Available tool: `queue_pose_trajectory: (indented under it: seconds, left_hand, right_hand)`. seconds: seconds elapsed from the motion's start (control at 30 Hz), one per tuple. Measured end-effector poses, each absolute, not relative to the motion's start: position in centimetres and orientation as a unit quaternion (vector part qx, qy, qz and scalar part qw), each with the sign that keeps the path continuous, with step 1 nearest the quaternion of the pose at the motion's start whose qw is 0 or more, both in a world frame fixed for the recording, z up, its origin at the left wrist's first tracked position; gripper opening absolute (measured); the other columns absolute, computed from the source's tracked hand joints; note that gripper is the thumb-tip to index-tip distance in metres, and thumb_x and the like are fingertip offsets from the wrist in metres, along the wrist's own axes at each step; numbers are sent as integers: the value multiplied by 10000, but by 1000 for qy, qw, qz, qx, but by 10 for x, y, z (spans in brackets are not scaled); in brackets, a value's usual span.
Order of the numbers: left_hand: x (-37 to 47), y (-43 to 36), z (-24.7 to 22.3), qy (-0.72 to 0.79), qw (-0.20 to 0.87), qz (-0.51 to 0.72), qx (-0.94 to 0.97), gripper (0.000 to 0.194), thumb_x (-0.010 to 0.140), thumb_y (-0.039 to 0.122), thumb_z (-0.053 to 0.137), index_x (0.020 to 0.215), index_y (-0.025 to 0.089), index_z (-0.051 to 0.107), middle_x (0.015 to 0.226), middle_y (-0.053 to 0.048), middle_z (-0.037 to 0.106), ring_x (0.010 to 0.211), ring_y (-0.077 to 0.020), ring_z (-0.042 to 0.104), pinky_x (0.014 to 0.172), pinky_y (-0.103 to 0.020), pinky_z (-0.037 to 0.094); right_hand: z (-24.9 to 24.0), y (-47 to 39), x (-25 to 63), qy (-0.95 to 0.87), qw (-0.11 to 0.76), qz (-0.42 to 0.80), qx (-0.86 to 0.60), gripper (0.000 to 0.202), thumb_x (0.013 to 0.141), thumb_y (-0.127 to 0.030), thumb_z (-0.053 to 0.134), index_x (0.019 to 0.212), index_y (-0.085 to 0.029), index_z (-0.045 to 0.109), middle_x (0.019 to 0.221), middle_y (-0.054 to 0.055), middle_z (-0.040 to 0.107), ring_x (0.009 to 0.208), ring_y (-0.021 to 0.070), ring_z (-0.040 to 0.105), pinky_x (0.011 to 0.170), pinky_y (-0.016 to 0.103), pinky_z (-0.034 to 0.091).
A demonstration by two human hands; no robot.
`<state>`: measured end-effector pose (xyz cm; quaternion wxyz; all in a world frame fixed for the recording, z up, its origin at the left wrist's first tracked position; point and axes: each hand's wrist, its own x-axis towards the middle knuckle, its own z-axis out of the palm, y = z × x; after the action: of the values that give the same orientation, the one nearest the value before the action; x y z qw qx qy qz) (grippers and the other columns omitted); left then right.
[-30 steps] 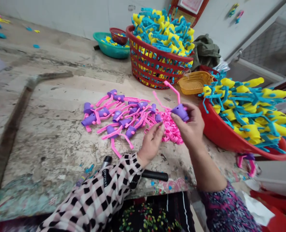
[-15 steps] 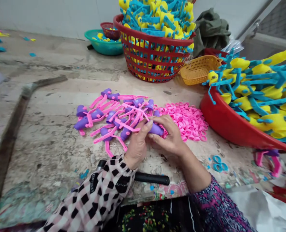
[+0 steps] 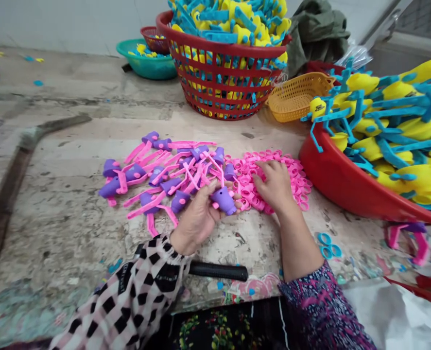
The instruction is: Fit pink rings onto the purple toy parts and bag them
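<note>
In my left hand (image 3: pixel 199 216) lies a purple plastic toy body (image 3: pixel 224 200) with pink pegs and arms; the fingers curl under it and the thumb rests along its side. My right hand (image 3: pixel 274 185) reaches into a heap of small pink plastic rings (image 3: pixel 249 164), its thumb and fingers apart among them; the fingertips are partly hidden. Beside my left hand spreads a pile of similar purple pieces with long pink arms (image 3: pixel 147 200).
A black handle (image 3: pixel 218 271) lies near the front edge. Several blue rings (image 3: pixel 330 247) are at the right. Behind stand a red basket (image 3: pixel 222 73) and a yellow basket (image 3: pixel 295 99). A full red tub (image 3: pixel 339 180) borders the right side; a long bar (image 3: pixel 13 187) lies left.
My right hand has left the purple toy body and moved right into the pink rings. My left hand keeps the toy body, now turned differently. The whole view has shifted slightly.
</note>
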<state>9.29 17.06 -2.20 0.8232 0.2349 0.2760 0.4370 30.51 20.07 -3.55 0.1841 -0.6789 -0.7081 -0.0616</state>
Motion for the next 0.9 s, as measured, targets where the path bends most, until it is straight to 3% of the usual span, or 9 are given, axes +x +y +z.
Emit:
queue_pose_trajectory:
  seconds: [0.13, 0.3, 0.37, 0.47, 0.6, 0.73, 0.9]
  left_hand:
    - [91, 171, -24, 231, 842, 431, 229, 333, 886, 219, 496, 1207, 146, 545, 885, -70, 706, 873, -202, 695, 809, -364, 558]
    - [89, 172, -24, 216, 844, 432, 233, 314, 904, 314, 536, 1164, 141, 568, 908, -97, 714, 864, -213, 691, 739, -331, 561]
    - [88, 173, -24, 220, 836, 444, 236, 332, 885, 348, 575, 1142, 138, 586, 908, -103, 719, 832, -204, 687, 672, -284, 550]
    - [86, 174, -24, 207, 829, 470, 219, 337, 853, 369, 626, 1099, 140, 617, 873, -92, 718, 781, -181, 671, 594, -234, 515]
    - [82, 178, -25, 176, 837, 489, 173, 283, 804, 326, 687, 1020, 145, 655, 807, -46, 693, 646, -127, 620, 599, -240, 512]
    - [79, 180, -24, 165, 826, 518, 147, 281, 760, 264, 725, 1013, 156, 666, 705, 3, 648, 658, -123, 615, 665, -258, 542]
    - [76, 182, -24, 146, 820, 536, 135, 340, 720, 232, 757, 1042, 200, 652, 872, -4, 673, 710, -128, 637, 764, -327, 571]
  right_hand:
    - [-37, 200, 298, -714, 130, -83, -683, 382, 870, -317, 470, 1181, -182, 646, 1025, 165, 626, 940, 342, 533, 792, 458, 433]
    - [-41, 202, 302, -701, 145, -108, -690, 293, 868, -340, 522, 1021, -167, 702, 970, 148, 644, 934, 333, 533, 790, 453, 433]
    - [-42, 203, 302, -691, 214, -129, -678, 281, 851, -353, 578, 1013, -162, 705, 975, 137, 641, 942, 316, 543, 822, 456, 434]
    - [-38, 197, 292, -666, 384, -113, -630, 286, 830, -368, 639, 1024, -167, 696, 957, 108, 626, 925, 269, 564, 853, 439, 444]
    - [-27, 179, 264, -627, 544, 96, -550, 283, 821, -304, 678, 1095, -237, 656, 927, 39, 634, 867, 200, 604, 813, 382, 492]
    - [-14, 167, 239, -583, 604, 267, -474, 294, 826, -246, 682, 1112, -305, 644, 990, 7, 656, 927, 168, 625, 860, 356, 497]
    - [-1, 172, 224, -594, 610, 321, -416, 210, 837, -266, 672, 1042, -311, 674, 1002, 2, 637, 945, 159, 610, 832, 321, 506]
